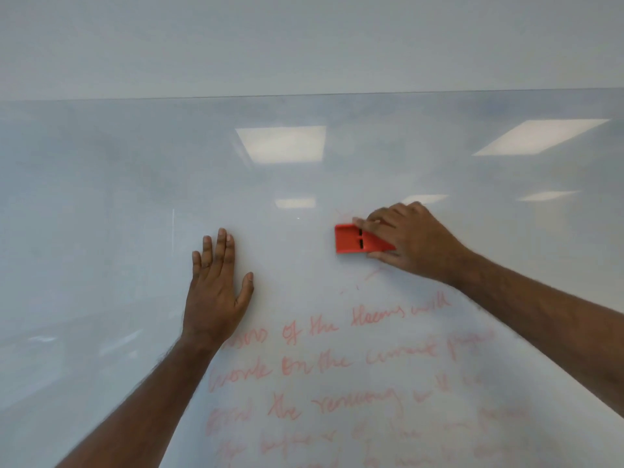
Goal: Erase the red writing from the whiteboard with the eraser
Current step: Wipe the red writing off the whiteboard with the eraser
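Here one whiteboard (pixel 101 197) fills nearly the whole view, with a plain wall strip above its top edge. Two hands and one eraser are on it, and several lines of red writing

Farthest left, the left forearm rises from the bottom edge toward the middle. The left hand (pixel 216 285) lies flat on the board, palm against the surface, four fingers straight and close together pointing up, thumb spread to the right. It holds nothing. Its wrist covers the start of the top full line of writing

Below and to the right of that hand, the red writing (pixel 337 363) runs in about five slanted handwritten lines down to the bottom edge. The lower lines are blurred and hard to read. Above the top line a few faint red strokes and smudges sit just under the eraser, and a faint red trace shows just above it

Right of centre, the single eraser (pixel 354 238) is a red-orange block pressed against the board, its long side roughly level, with two short dark slots on its back. It sits above all the full lines of writing, apart from them

The right hand (pixel 408 241) grips the eraser's right end, fingers curled over the top edge and thumb under the bottom edge. The right forearm stretches down and right to the frame's right edge, crossing the ends of the upper lines

Bright reflections (pixel 282 143) of ceiling panels, about five, show across the board's upper right
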